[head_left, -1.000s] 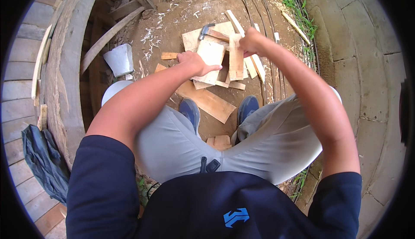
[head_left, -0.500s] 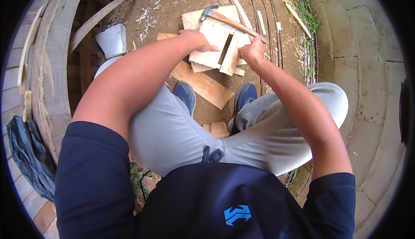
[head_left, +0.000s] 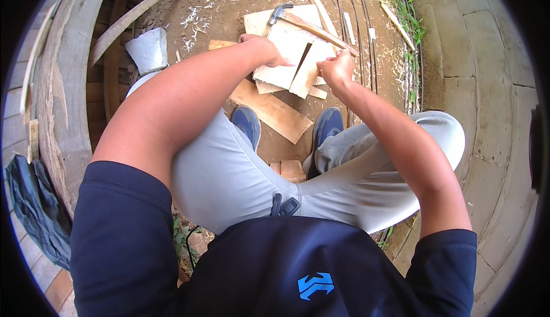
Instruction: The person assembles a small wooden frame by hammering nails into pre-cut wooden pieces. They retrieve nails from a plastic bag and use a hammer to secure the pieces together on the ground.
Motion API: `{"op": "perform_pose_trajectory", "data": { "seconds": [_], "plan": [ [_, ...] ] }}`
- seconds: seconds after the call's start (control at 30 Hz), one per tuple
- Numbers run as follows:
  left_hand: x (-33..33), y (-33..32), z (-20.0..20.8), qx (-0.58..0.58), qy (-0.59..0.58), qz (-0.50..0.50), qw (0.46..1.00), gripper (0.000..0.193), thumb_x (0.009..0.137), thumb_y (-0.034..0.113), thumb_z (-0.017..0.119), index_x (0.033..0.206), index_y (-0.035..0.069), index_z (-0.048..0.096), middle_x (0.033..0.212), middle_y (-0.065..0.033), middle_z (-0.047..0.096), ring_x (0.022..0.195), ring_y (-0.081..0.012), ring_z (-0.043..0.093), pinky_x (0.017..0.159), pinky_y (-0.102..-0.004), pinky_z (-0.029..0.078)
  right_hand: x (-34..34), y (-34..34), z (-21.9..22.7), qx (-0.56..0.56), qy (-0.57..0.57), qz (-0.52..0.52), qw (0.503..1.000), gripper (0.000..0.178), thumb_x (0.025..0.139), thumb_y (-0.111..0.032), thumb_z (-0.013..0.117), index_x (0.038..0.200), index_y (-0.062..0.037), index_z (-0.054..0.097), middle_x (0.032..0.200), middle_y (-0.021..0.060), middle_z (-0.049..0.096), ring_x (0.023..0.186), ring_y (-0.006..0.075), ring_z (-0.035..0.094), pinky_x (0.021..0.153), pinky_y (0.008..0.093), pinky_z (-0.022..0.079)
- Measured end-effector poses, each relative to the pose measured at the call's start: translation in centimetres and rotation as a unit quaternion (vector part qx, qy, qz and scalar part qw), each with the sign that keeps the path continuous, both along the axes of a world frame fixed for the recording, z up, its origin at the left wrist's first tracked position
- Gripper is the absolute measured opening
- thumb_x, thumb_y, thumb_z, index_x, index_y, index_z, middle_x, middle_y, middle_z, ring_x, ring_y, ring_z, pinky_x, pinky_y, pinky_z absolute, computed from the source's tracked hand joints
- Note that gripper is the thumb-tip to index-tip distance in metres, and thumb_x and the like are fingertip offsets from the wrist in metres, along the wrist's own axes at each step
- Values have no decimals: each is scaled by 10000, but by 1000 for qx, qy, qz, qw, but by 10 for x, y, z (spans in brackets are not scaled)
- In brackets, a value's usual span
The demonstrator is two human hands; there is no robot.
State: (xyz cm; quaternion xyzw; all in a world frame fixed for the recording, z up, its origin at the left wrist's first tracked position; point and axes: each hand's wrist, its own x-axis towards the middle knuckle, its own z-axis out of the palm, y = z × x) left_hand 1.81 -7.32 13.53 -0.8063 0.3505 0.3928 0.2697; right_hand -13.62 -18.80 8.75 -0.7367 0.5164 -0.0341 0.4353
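My left hand grips the left side of a pale wooden board, its thumb lying on the top face. A narrower wooden piece lies beside that board, and my right hand is closed on its right edge; its fingertips are partly hidden. A thin wedge-shaped gap separates the two pieces. Across their far end rests a claw hammer, head to the left and wooden handle slanting toward my right hand. Another pale board shows beneath them at the far side.
A brown plank lies on the dirt between the stack and my shoes. At left stand a whitish block and a thick wooden beam. Dark rods run along the right, beside grass and paving.
The gap between the board and the narrower piece has narrowed, as my right hand turned the piece leftward at its near end. The hammer still lies across the boards.
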Motion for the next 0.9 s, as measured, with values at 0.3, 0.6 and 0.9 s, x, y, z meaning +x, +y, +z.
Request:
{"op": "perform_pose_trajectory", "data": {
  "seconds": [0.3,0.6,0.9],
  "plan": [
    [0,0,2,11,-10,-4,1000,1124,779,986,338,1518,157,512,1514,-93,550,1388,-290,522,1110,-478,392,11,3,14,2,-9,-13,1000,526,834,77,758,1258,83,447,1044,163,648,864,227,704,680,334,681],
    [4,-1,-4,-1,10,2,1000,1087,795,953,381,1565,189,440,1555,-99,502,1426,-306,474,1141,-500,345,7,-2,4,43,-18,-25,999,604,776,-15,831,1262,82,487,1006,167,685,879,233,724,718,323,642],
    [12,4,-26,-73,95,49,992,1013,852,869,395,1604,193,346,1653,-112,342,1508,-327,345,1233,-520,244,13,2,13,26,57,-19,998,535,763,-92,807,1200,70,545,1128,242,671,997,293,706,821,366,583]
  ]
}}
